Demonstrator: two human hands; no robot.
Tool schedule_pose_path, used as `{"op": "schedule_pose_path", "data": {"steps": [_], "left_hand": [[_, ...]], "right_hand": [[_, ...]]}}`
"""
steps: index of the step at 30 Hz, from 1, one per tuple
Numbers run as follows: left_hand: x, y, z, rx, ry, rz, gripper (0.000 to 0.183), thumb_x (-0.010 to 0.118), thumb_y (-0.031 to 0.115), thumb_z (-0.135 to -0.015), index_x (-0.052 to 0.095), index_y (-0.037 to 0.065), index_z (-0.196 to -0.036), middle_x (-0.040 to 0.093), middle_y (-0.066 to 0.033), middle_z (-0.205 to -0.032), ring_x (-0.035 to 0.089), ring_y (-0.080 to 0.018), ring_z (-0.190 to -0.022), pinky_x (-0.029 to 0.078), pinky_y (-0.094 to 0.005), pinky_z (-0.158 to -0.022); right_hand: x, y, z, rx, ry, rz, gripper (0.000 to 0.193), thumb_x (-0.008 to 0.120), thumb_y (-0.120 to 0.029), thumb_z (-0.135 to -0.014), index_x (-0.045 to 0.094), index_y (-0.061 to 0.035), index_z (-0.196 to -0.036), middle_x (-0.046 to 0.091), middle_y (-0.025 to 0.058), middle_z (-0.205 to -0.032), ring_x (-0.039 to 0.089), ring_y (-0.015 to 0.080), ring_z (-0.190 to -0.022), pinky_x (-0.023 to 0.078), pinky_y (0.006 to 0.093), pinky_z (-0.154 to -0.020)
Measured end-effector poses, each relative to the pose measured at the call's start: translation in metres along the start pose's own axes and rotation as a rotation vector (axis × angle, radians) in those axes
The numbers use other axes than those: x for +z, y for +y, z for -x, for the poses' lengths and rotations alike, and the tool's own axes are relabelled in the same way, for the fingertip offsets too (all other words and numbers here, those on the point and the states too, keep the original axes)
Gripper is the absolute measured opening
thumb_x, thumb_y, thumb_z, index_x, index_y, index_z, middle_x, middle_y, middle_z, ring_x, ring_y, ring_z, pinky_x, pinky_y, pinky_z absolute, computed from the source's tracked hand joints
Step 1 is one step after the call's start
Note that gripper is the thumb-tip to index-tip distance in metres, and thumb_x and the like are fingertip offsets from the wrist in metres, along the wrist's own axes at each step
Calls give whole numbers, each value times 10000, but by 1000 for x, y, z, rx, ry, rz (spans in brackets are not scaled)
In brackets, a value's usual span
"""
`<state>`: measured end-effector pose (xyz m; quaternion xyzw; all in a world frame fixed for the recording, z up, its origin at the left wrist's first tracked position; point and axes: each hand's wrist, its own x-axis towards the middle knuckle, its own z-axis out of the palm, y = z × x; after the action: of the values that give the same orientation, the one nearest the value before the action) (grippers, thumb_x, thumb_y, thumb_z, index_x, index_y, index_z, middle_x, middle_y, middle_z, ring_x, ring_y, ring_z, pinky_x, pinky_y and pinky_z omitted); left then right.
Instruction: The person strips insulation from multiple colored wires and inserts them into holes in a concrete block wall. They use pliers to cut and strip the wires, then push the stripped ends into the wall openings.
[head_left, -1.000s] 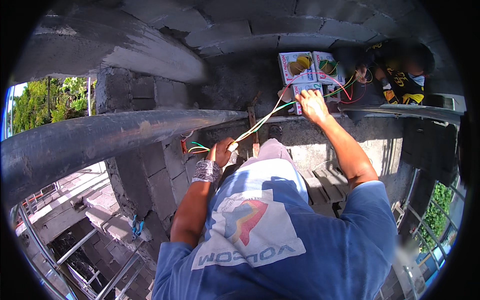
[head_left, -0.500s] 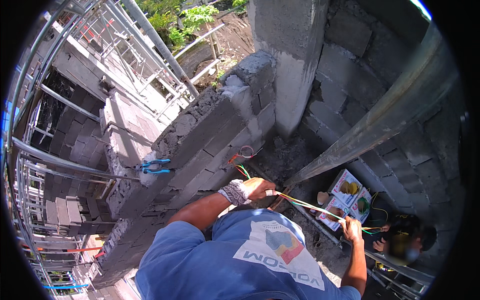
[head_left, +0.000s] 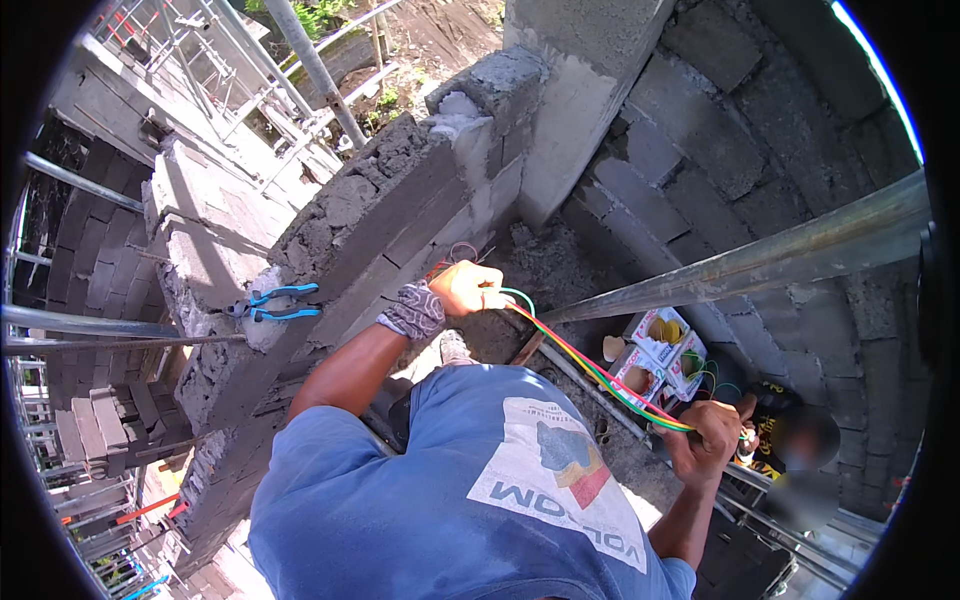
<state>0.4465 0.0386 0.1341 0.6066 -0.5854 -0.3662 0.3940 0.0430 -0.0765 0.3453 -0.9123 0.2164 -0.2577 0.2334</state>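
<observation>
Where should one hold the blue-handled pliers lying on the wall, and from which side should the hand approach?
Probably best by both blue handles, coming from the picture's right: the pliers lie on the block wall with the slightly spread handles pointing right and the metal head pointing left.

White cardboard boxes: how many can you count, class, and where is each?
3, clustered beyond the bare right hand: a white cardboard box showing yellow, uppermost; the box showing green, right; the third box, lower left. Others may be hidden.

The wires (head_left: 597, 373) are red, yellow and green, the wristband (head_left: 415, 311) grey-patterned, the shirt (head_left: 420, 480) blue.
</observation>
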Motion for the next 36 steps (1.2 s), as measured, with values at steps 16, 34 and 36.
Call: {"op": "schedule_pose_path", "data": {"steps": [16,34,36], "left_hand": [[-73,87,-34,152,-249,-77,509,863,375,-833,515,15,-745,383,-96,-631,334,-179,-606,354,-365,-565],[-97,44,66,119,380,705,587,855,472,-811,414,113,-668,383,27,-629,322,-118,-617,245,-332,-587],[-94,38,77,77,424,658,650,903,481,-746,386,97,-652,347,48,-640,296,-99,-625,210,-329,-572]], "right_hand": [[26,-87,-127,-136,306,143,316,871,-274,-584,671,-57,-695,539,55,-574,549,217,-486,376,321,-473],[106,55,-52,402,-291,-119,374,845,-336,-838,652,-24,-768,614,136,-627,627,254,-565,474,348,-556],[142,85,-6,412,-517,-41,458,785,-468,-867,665,-31,-808,644,169,-660,671,340,-639,503,422,-605]]}}
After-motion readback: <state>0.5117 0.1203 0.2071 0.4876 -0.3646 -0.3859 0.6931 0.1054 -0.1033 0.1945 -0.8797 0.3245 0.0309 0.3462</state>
